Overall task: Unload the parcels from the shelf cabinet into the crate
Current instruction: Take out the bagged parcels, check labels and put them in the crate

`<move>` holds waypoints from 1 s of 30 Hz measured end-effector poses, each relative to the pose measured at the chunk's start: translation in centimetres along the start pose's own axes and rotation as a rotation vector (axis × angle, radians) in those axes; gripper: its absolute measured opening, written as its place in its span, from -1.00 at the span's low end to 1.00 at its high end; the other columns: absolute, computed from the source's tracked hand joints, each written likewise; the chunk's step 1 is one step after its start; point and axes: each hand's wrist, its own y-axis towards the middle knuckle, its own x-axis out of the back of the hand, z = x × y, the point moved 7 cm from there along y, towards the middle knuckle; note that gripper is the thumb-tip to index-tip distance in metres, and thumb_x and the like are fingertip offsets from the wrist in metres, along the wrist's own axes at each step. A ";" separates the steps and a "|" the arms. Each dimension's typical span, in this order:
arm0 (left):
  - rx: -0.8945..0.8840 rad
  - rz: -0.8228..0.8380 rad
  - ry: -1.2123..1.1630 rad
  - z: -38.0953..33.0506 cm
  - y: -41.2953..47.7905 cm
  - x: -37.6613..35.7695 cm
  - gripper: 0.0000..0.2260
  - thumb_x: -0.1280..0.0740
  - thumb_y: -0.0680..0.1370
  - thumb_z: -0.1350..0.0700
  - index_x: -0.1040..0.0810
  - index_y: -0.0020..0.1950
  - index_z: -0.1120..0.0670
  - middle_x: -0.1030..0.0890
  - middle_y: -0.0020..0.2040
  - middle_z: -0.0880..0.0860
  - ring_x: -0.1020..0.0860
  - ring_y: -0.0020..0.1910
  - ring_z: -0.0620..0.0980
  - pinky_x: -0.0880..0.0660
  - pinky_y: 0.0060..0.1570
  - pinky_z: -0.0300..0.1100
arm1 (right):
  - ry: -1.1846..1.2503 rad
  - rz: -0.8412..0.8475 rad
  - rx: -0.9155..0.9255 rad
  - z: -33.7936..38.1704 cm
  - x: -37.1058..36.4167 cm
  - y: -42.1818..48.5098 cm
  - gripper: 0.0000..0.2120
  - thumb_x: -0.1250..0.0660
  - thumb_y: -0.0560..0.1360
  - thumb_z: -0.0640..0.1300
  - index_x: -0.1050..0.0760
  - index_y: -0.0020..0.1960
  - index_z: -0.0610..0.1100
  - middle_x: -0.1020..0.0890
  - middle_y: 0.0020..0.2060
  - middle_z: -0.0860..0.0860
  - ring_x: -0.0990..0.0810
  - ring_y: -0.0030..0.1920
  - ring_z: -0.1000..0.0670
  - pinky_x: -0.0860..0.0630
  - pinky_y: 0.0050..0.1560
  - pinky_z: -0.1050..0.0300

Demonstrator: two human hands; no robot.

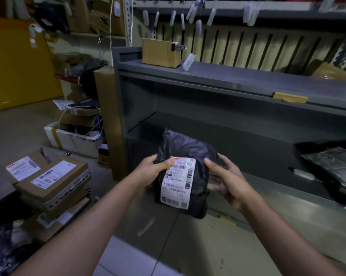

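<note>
A black plastic-wrapped parcel (185, 156) with a white shipping label is held in front of the grey shelf cabinet (218, 80), just outside its lower bay. My left hand (150, 172) grips the parcel's left side, thumb on the label's top edge. On the right side my right hand (230, 182) holds it with thumb in front and fingers behind. Another dark, shiny bagged parcel (333, 166) lies on the cabinet's lower shelf at the right. A cardboard box (161, 52) stands on the cabinet top. No crate is clearly in view.
Labelled cardboard boxes (52, 180) are stacked on the floor at the left. Behind them sits a white foam box (72, 138) with cables. A tall cardboard piece (106, 116) leans on the cabinet's left side. White tags hang above.
</note>
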 end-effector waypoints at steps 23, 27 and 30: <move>0.018 -0.250 0.167 -0.5 -5.5 9.5 -0.74 -0.40 0.56 0.21 -0.50 0.12 -0.12 -0.66 0.10 0.05 -0.65 -0.03 -0.05 -0.61 -0.07 -0.11 | -0.327 0.076 0.076 -1.9 -9.6 2.4 -0.52 -0.47 0.45 -0.37 -0.45 0.28 -0.07 -0.69 -0.04 -0.10 -0.68 -0.15 0.01 -0.57 -0.28 0.29; 0.021 -0.354 0.206 -1.5 -7.9 14.2 -0.69 -0.40 0.57 0.21 -0.47 0.26 -0.01 -0.61 0.21 0.08 -0.60 0.15 0.07 -0.56 0.05 -0.06 | -0.419 0.202 0.090 -2.4 -15.0 3.7 -0.64 -0.47 0.46 -0.34 -0.50 0.18 -0.10 -0.68 0.01 -0.18 -0.63 -0.23 0.00 -0.48 -0.41 0.29; 0.032 -0.430 0.227 -1.9 -10.0 18.2 -0.69 -0.39 0.58 0.19 -0.43 0.27 -0.03 -0.61 0.15 0.07 -0.60 -0.01 -0.02 -0.54 -0.24 -0.25 | -0.448 0.250 0.090 -3.2 -19.4 4.6 -0.59 -0.46 0.46 -0.35 -0.47 0.26 -0.15 -0.65 -0.01 -0.18 -0.56 -0.36 0.12 -0.41 -0.48 0.34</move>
